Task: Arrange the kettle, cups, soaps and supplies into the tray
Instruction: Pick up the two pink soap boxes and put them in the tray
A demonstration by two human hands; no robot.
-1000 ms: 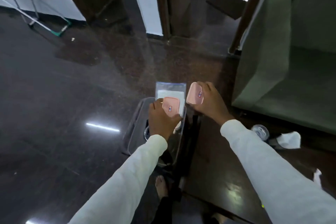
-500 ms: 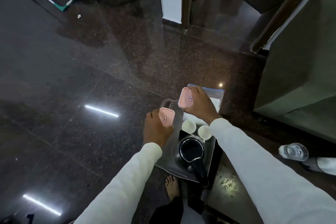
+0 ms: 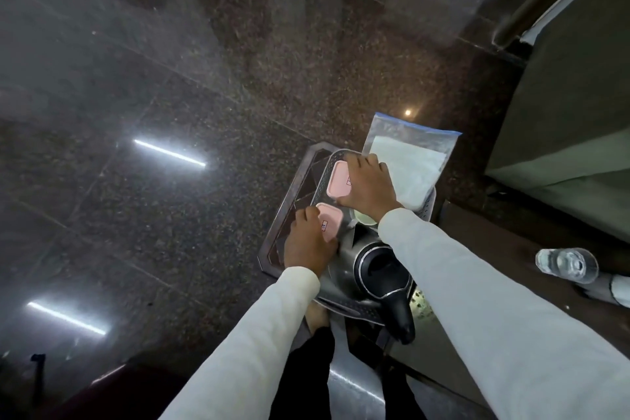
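A metal tray [image 3: 322, 177] rests on a small dark table. My left hand [image 3: 308, 244] grips a pink soap box [image 3: 330, 220] low at the tray's left side. My right hand [image 3: 370, 186] holds a second pink soap box [image 3: 337, 182] near the tray's far left corner. A steel kettle with a black lid and handle [image 3: 383, 274] stands in the near part of the tray. A white cup [image 3: 363, 216] shows partly under my right wrist. A clear zip bag with white contents [image 3: 409, 160] lies across the tray's far right end.
A clear water bottle [image 3: 566, 264] lies on a dark wooden surface to the right. A green upholstered chair [image 3: 572, 112] stands at the far right. Polished dark granite floor [image 3: 170, 112] spreads to the left. A bare foot [image 3: 317, 319] shows below the tray.
Both hands have come down with the pink soap boxes to the left side of the tray. The view has tilted further downward.
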